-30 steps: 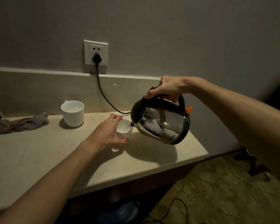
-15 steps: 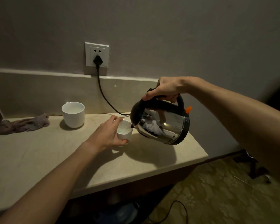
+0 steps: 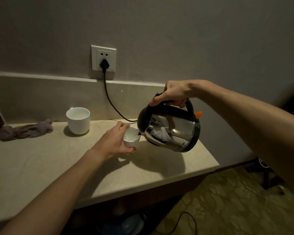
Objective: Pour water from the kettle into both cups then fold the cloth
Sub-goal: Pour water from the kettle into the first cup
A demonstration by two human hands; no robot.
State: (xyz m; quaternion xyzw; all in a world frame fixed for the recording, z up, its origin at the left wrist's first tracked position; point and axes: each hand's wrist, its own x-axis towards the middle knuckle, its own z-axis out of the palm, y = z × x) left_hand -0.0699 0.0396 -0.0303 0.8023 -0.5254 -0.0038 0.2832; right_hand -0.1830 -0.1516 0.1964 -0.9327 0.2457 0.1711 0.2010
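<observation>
Kettle [image 3: 170,129], steel-bodied with a black lid and handle and an orange switch, hangs tilted above the beige countertop [image 3: 41,167], its spout dipped over the rim of a small white cup [image 3: 131,139]. The right hand [image 3: 175,94] grasps the handle from above, fingers wrapped round it. The left hand [image 3: 114,143] grips the small cup from its left side, fingers and thumb curled round the wall; a pale liquid shows inside, though its level is hard to judge in the dim light. Whether this cup rests on the counter or is lifted just off it cannot be told.

A larger white mug [image 3: 78,120] stands upright nearer the wall, well apart from the hands, and appears filled close to the brim. Left of it lies a crumpled purplish-grey cloth [image 3: 24,130], unfolded, against the backsplash. A black cord [image 3: 109,97] runs from the plug in the wall socket [image 3: 103,59] down behind the kettle. Patterned floor [image 3: 227,209] shows beyond the counter edge.
</observation>
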